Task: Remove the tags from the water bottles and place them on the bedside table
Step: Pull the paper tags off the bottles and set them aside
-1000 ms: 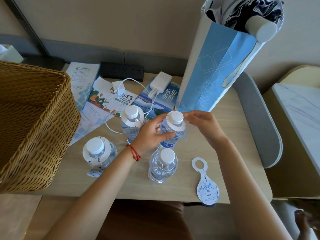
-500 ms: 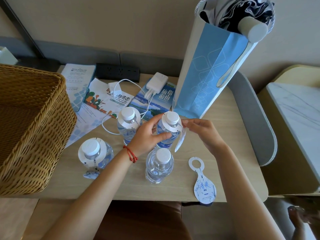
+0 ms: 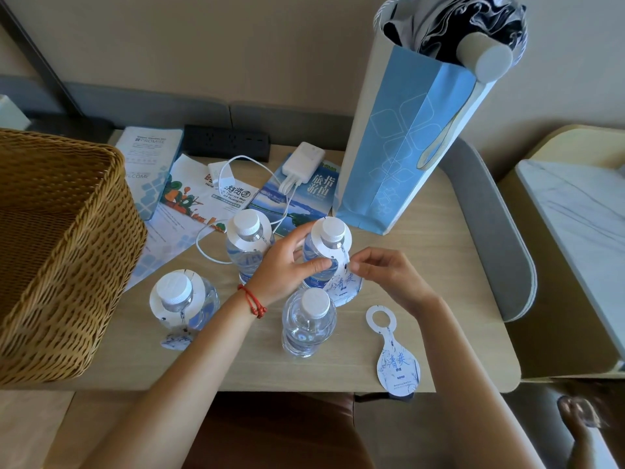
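Note:
Several clear water bottles with white caps stand on the wooden bedside table (image 3: 422, 275). My left hand (image 3: 287, 265) grips the back right bottle (image 3: 329, 238) around its body. Its white and blue paper tag (image 3: 345, 282) still rings the neck, and my right hand (image 3: 382, 270) pinches the tag's neck just below the ring. The front bottle (image 3: 308, 321) carries no tag. A loose tag (image 3: 394, 353) lies flat to its right. The back left bottle (image 3: 248, 243) and the far left bottle (image 3: 181, 301) both wear tags.
A wicker basket (image 3: 57, 252) fills the left. A tall blue paper bag (image 3: 406, 147) holding a folded umbrella stands at the back right. Brochures (image 3: 297, 198), a white charger (image 3: 302, 162) with its cable and a black power strip (image 3: 228, 142) lie behind the bottles.
My right hand has come down from the bottle's cap to the tag below the ring, and the tag's body has turned to face me. My left hand keeps its grip on the bottle.

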The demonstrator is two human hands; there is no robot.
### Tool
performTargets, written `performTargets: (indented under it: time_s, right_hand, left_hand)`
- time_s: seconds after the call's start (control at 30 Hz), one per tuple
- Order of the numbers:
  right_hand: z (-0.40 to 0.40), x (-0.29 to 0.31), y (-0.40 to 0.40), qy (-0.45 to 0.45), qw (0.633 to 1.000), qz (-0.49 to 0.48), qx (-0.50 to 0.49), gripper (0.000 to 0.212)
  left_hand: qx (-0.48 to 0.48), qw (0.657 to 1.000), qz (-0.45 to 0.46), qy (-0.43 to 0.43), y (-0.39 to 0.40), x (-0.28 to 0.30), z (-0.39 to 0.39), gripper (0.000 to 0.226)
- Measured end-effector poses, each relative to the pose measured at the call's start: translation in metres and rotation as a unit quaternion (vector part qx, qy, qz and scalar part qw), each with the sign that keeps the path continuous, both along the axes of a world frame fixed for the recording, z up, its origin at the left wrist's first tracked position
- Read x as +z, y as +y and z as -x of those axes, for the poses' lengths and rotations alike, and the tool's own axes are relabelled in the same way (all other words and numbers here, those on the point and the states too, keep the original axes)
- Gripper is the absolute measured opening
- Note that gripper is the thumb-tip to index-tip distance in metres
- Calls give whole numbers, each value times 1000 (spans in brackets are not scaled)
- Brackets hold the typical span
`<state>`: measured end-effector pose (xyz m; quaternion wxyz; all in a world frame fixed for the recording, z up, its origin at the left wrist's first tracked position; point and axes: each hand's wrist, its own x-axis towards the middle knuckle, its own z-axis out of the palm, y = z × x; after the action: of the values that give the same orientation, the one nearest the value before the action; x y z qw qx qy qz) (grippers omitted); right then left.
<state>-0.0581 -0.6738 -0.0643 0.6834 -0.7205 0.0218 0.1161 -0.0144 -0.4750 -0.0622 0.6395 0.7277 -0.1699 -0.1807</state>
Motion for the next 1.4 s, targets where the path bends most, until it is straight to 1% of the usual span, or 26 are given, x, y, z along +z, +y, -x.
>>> performTargets:
  time_s: [0.13, 0.3, 0.4, 0.5, 0.83, 1.07, 1.17, 1.3, 1.4]
  right_hand:
    - [1, -5, -1, 3, 1000, -27, -6, 12]
    - [2, 0, 0, -11, 997, -74, -33, 7]
    - [1, 7, 1, -22, 994, -98, -40, 9]
    - [1, 13, 2, -36, 992, -113, -44, 12]
    - [-6, 20, 8, -57, 985, -150, -65, 13]
    - [-9, 20, 6, -65, 984, -145, -81, 13]
    - [-4, 15, -3, -60, 983, -139, -104, 12]
    - [12, 1, -25, -34, 981, -116, -149, 10]
    - [27, -11, -41, -4, 976, -124, -180, 11]
  left_hand:
    - [2, 1000, -3, -4, 0, 2, 1, 59]
    - [8, 999, -17, -31, 0, 3, 2, 59]
    - [6, 1000, -9, -27, -1, 5, 3, 60]
    - [4, 1000, -6, -18, -1, 5, 3, 58]
    - [12, 999, -23, -34, 0, 4, 3, 59]
    - [9, 1000, -13, -18, 0, 5, 4, 62]
    - [13, 999, -14, -27, 0, 5, 5, 61]
    - [16, 999, -10, -44, -1, 5, 7, 59]
    - [16, 999, 6, -48, -1, 7, 9, 57]
